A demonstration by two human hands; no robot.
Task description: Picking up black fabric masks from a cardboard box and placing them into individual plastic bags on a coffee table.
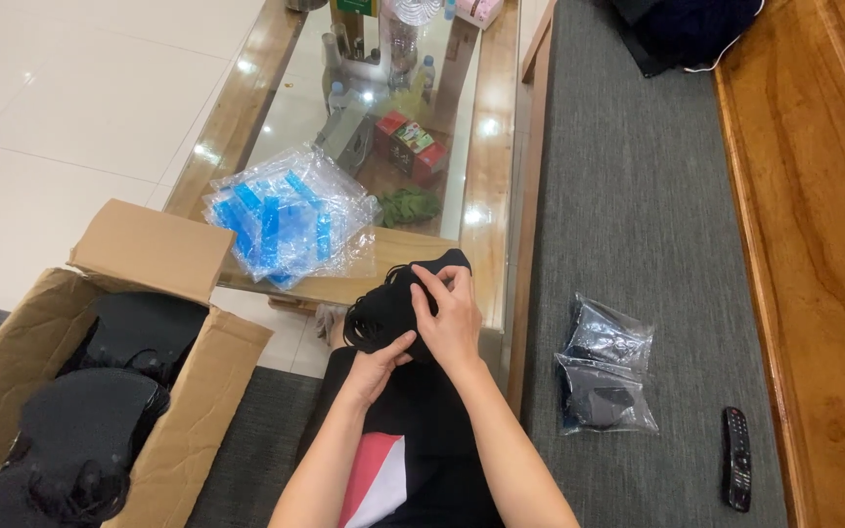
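Currently, a cardboard box [70,391] of black fabric pieces is sitting at left. Black face mask [393,303] is lying over the lap, long axis running lower-left to upper-right. Right hand [450,318] is pinching its top edge; left hand [380,364] is gripping underneath. Risk: ear loops tangling; loose grip dropping it.
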